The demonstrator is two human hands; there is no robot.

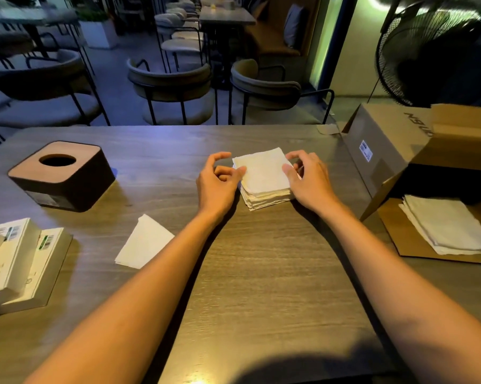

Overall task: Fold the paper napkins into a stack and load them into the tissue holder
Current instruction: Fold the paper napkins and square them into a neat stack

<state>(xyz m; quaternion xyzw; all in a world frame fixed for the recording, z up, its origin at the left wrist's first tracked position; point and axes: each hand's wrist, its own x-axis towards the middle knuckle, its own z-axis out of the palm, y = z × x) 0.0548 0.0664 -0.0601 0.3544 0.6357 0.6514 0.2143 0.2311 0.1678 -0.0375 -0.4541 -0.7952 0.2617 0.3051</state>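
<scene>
Beyond the wood-grain table [261, 286] stand rows of cushioned metal-legged chairs [170, 87] and a dark dining table [226, 16]. A black standing fan [433, 51] sits right, beside a green-lit wall [352, 51].

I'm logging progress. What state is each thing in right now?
Napkin stack: folded, squared between both hands.
Left hand: thumb on stack.
Right hand: thumb on stack.
Tissue holder: closed, apart.
Loose napkin: folded, lying alone.
Cardboard box: open.
</scene>
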